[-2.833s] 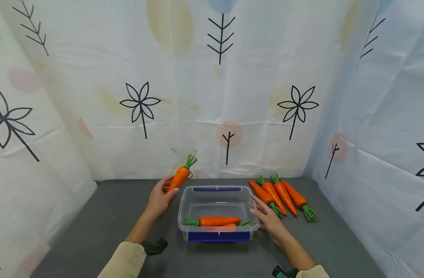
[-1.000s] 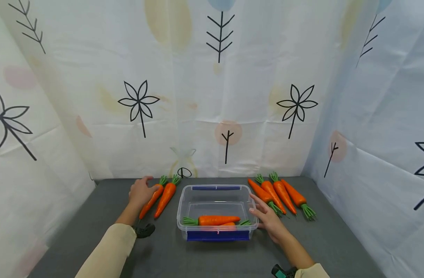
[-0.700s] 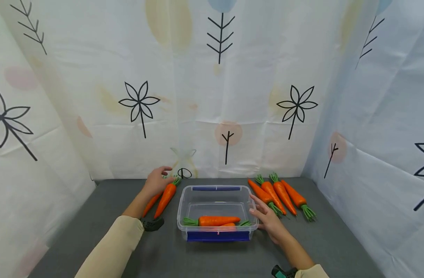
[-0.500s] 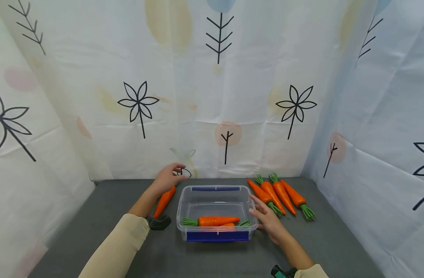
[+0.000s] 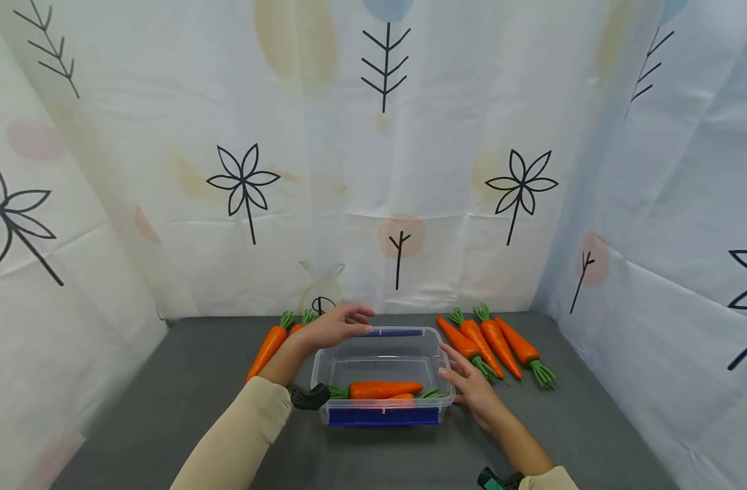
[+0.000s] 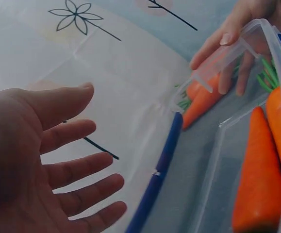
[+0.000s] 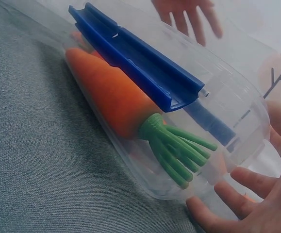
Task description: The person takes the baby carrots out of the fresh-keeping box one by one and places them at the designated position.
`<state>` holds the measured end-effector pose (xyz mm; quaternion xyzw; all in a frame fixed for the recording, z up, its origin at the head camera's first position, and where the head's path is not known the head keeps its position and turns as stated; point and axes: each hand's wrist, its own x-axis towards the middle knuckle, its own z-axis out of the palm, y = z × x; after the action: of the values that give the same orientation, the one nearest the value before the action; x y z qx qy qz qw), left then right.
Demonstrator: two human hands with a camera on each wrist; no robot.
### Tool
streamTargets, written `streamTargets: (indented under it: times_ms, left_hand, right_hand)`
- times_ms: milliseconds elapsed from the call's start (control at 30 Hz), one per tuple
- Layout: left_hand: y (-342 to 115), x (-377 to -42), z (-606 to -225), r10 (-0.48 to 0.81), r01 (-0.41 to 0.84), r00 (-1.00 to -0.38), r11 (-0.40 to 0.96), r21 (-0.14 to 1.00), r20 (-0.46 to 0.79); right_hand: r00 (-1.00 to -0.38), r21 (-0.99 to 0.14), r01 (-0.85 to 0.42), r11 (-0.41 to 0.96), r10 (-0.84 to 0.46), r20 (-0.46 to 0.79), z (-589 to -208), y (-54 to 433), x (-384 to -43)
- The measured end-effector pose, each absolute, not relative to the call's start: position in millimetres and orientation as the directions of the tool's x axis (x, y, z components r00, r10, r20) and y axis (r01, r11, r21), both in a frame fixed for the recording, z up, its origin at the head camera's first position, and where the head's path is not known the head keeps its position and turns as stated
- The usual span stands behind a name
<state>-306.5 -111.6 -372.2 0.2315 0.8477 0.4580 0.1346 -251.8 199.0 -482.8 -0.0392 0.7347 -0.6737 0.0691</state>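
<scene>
A clear plastic box [image 5: 382, 361] with blue clips stands in the middle of the table. An orange carrot [image 5: 382, 389] with green tops lies inside along the front wall, and another shows partly beneath it. Over the box's back left rim is my left hand [image 5: 333, 327], empty, its fingers spread in the left wrist view. My right hand [image 5: 471, 388] rests its extended fingers against the box's right side. Left of the box lies one carrot [image 5: 267, 352]; beside it, a second carrot [image 5: 296, 327] is mostly hidden by my left hand and arm.
Several carrots [image 5: 498, 347] lie in a group on the grey table [image 5: 183, 408], just beyond my right hand. A patterned white curtain [image 5: 324, 224] rises behind the table and along both sides.
Earlier my left hand held a carrot beside the box. That hand then appeared at two carrots lying on the left, and has since moved right, empty, over the box. My right hand stayed put.
</scene>
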Motion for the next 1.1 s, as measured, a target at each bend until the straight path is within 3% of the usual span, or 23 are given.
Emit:
streamTargets:
  times_ms: [533,733,1100]
  left_hand:
    - [-88.4,-303.3,-419.8,0.563,0.166,-0.795,0.559,0.812,-0.225]
    - [-85.4,-302.4,-428.6,0.582,0.112,-0.741,0.599,0.793,-0.335]
    - [-85.8,-304.0,-437.6,0.595,0.188,-0.711,0.674,0.714,-0.374]
  right_hand:
    - [-0.989,-0.998,0.026,0.065,-0.145,-0.035,-482.2,199.1,-250.0]
    - [-0.99,-0.998,0.03,0.063,-0.137,-0.038,-482.7,198.7,-249.6]
    - [-0.99,-0.998,0.008,0.059,-0.138,-0.016,-483.1,197.2,-248.5]
